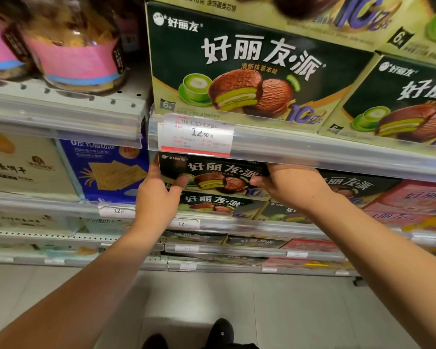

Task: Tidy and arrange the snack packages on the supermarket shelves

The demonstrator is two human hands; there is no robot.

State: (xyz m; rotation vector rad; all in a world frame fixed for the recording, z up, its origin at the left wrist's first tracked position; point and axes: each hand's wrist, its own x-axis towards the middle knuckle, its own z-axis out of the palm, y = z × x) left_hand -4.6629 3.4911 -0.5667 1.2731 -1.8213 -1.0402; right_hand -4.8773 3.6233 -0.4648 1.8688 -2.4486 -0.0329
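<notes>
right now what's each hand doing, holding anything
Left hand: grips the left end of the green pie box.
Right hand: grips the same box's right end.

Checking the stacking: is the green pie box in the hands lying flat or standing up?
Lying flat: the green pie box rests atop another, left hand and right hand gripping its ends.

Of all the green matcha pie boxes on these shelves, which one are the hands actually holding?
The top box of the stack just under the price-tag rail, gripped at its ends by left hand and right hand; the others sit untouched.
</notes>
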